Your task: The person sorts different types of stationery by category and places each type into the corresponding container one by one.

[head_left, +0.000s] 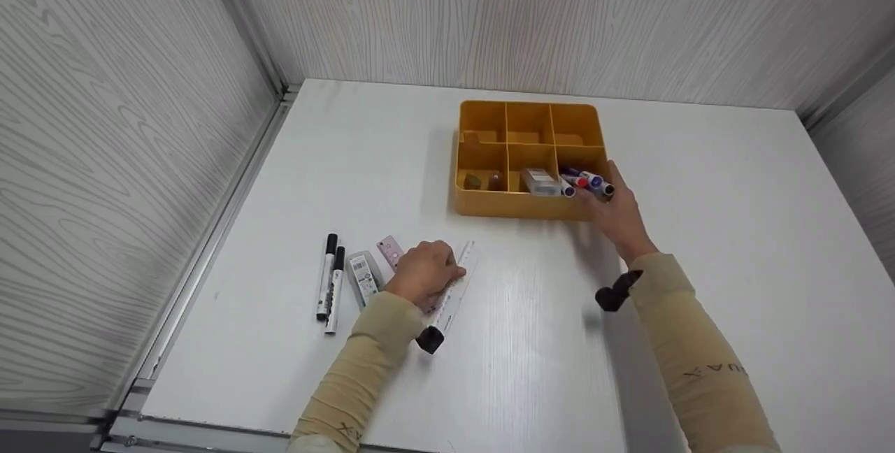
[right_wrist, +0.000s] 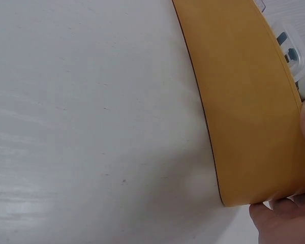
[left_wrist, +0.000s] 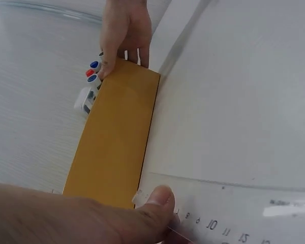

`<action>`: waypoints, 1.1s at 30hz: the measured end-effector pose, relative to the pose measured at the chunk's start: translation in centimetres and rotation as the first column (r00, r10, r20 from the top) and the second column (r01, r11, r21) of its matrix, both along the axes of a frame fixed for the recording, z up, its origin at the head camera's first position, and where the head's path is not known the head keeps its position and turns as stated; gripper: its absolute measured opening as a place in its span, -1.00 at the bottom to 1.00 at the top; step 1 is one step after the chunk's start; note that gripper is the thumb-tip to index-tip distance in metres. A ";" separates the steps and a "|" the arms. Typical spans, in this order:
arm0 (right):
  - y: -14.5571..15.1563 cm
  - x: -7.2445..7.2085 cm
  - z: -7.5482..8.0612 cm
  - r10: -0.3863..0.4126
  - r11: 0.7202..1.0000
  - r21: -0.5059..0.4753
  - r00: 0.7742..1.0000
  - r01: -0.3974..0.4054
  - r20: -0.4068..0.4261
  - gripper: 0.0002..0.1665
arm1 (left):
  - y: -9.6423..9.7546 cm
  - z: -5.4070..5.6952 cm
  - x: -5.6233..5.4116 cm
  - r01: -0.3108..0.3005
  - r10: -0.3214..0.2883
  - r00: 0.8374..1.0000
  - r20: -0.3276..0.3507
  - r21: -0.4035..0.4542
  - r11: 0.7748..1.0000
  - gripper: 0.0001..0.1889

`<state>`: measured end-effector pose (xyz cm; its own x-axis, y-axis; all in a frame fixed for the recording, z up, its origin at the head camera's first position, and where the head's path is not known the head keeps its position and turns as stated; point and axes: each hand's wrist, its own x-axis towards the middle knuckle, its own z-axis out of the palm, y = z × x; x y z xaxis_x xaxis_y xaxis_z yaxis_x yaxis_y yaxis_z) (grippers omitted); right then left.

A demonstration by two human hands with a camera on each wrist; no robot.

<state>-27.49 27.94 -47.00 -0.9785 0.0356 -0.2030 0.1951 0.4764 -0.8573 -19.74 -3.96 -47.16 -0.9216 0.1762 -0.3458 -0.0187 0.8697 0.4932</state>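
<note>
My left hand [head_left: 425, 270] is low over the table with its thumb on a clear ruler [head_left: 458, 292], pinching it near one end. Printed numbers show along the ruler [left_wrist: 234, 213] in the left wrist view. Partly hidden beneath the same hand is a pink flat strip with holes [head_left: 389, 250]. My right hand [head_left: 619, 219] grips the front right corner of a yellow six-compartment organizer [head_left: 521, 206], thumb at the rim and fingers round the side. Several markers [head_left: 587, 179] lean in its front right compartment, beside a clear plastic case [head_left: 540, 182] in the front middle one.
Left of my left hand lie a grey and white box-like object [head_left: 363, 277] and two black-capped markers [head_left: 326, 278], [head_left: 335, 292]. Small items [head_left: 473, 181] sit in the organizer's front left compartment. Wood-grain panels [head_left: 531, 19] wall the table at the back and sides.
</note>
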 end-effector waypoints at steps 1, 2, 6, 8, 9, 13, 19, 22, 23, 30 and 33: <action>0.0 0.0 0.0 0.001 1.000 0.001 1.000 -0.001 0.000 0.19 | 0.0 0.0 0.0 -0.009 0.009 1.000 0.018 0.034 0.999 -0.78; 0.0 0.0 0.0 0.002 1.000 0.000 1.000 -0.002 -0.004 0.19 | -0.1 0.0 0.0 -0.018 0.015 0.999 0.039 0.074 0.997 -0.79; 0.1 0.0 -0.2 0.010 1.000 0.007 1.000 -0.010 -0.021 0.20 | -0.1 -0.4 -0.1 -0.023 0.000 0.995 0.097 0.230 0.973 -0.81; 0.2 -0.1 -0.3 0.013 1.000 0.008 0.999 -0.013 -0.030 0.20 | 0.0 -0.4 -0.1 -0.005 -0.027 0.994 0.103 0.294 0.956 -0.83; 0.2 -0.1 -0.3 0.013 1.000 0.010 1.000 -0.012 -0.028 0.20 | 0.0 -0.5 -0.1 0.003 -0.038 0.994 0.102 0.321 0.947 -0.83; 0.1 -0.1 -0.2 0.009 1.000 0.012 1.000 -0.008 -0.019 0.21 | 0.0 -0.4 -0.1 -0.005 -0.061 0.989 0.138 0.429 0.903 -0.80; 0.1 -0.1 -0.1 0.005 1.000 0.008 1.000 -0.005 -0.014 0.20 | -0.3 0.2 -0.2 -0.005 -0.144 0.960 0.240 0.531 0.848 -0.76; 0.1 -0.2 -0.1 0.001 1.000 0.011 1.000 -0.001 -0.009 0.20 | -0.4 0.8 -0.3 0.025 -0.189 0.953 0.239 0.555 0.831 -0.71; 0.1 -0.2 -0.1 -0.002 1.000 0.013 1.000 0.002 -0.007 0.20 | -0.5 1.0 -0.3 0.032 -0.198 0.952 0.233 0.569 0.822 -0.69; 0.1 -0.2 -0.1 -0.001 1.000 0.013 1.000 0.001 -0.010 0.18 | -0.8 2.4 -1.1 0.024 -0.179 0.967 0.183 0.632 0.774 -0.61; 0.0 -0.1 -0.1 -0.001 1.000 0.006 1.000 0.001 -0.014 0.18 | -0.9 3.0 -1.6 0.012 -0.153 0.974 0.167 0.636 0.772 -0.53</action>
<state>-27.64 27.92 -47.05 -0.9811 0.0381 -0.1895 0.1842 0.4816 -0.8568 -21.35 -4.88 -44.20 -0.8174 0.4902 -0.3026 -0.1194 0.3696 0.9215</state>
